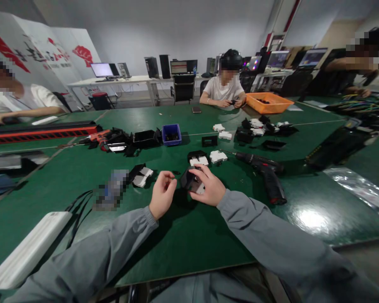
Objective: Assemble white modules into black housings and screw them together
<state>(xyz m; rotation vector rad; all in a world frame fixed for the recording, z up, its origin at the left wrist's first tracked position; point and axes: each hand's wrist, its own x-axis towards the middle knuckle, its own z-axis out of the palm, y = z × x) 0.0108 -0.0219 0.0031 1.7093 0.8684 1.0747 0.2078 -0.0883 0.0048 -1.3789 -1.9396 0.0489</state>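
My right hand point(210, 186) grips a black plastic housing point(187, 180), thumb below and fingers over its top, just above the green table. Left of it, apart from the housing, is my left hand point(163, 194). Its fingers are curled in toward the thumb, and whatever they may pinch is too small to make out. A small dark piece point(176, 172) lies between the hands. Just beyond the housing sits another black shell with white parts point(198, 161), beside a white plastic module point(218, 157). Left of my left hand lies a black shell with a white module point(142, 176).
A cordless drill point(265, 168) lies to the right, its bit pointing left. Farther off are a blue bin point(171, 134), an orange basket point(268, 103) and a red power tool point(99, 136). A white bar point(31, 248) lies at left. Other people sit around the table.
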